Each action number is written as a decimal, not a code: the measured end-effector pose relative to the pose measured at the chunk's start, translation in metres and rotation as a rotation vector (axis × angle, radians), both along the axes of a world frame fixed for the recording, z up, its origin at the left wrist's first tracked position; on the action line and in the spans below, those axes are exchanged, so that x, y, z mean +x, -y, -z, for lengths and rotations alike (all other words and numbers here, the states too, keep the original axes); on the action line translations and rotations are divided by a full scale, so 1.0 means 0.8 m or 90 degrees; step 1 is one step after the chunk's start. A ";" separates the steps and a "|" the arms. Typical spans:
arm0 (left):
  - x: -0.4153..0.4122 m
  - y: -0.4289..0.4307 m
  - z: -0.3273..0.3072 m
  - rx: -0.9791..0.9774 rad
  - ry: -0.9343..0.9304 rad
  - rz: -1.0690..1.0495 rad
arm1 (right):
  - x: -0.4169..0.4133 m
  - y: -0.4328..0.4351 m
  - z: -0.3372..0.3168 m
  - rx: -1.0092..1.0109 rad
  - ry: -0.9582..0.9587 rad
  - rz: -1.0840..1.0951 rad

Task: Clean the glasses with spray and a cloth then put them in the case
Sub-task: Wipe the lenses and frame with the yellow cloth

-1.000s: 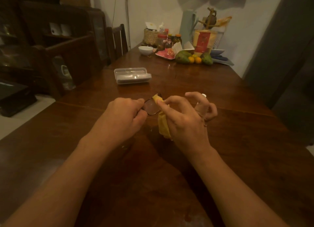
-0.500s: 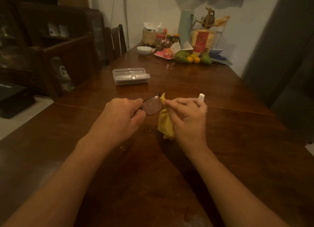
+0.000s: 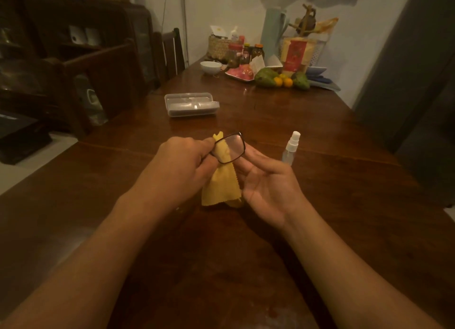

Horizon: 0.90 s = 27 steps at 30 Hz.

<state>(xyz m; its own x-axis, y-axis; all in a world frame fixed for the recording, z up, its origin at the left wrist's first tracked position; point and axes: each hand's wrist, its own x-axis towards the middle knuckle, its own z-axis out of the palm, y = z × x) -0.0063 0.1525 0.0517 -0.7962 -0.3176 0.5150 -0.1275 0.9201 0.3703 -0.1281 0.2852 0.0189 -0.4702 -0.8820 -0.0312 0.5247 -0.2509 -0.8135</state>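
Dim, warm yellowish light. The counter [image 3: 307,121] carries a soft sheen toward its far end; the furniture [image 3: 98,70] left of the counter sinks near black. Wide-angle bending stretches the edges, and detail looks perhaps slightly soft.

Both forearms reach forward. The left hand [image 3: 182,163], knuckles up, pinches the glasses [image 3: 232,146] with curled fingers; the right hand [image 3: 267,185] lies palm-up, fingers relaxed.
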 end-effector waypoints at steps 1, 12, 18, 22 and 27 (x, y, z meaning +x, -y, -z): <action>0.001 0.000 -0.001 -0.001 -0.003 0.001 | 0.001 0.001 0.000 0.010 -0.030 0.000; 0.003 -0.001 -0.001 0.006 -0.017 0.020 | 0.002 0.004 0.002 0.028 -0.063 0.048; 0.005 0.000 -0.003 0.012 -0.022 0.021 | 0.001 0.004 0.001 0.052 -0.107 0.032; 0.004 -0.002 -0.003 0.030 -0.014 0.013 | 0.001 0.003 0.002 0.057 -0.079 0.041; 0.005 -0.002 -0.005 0.036 -0.025 0.023 | 0.000 0.005 0.003 0.025 0.012 0.067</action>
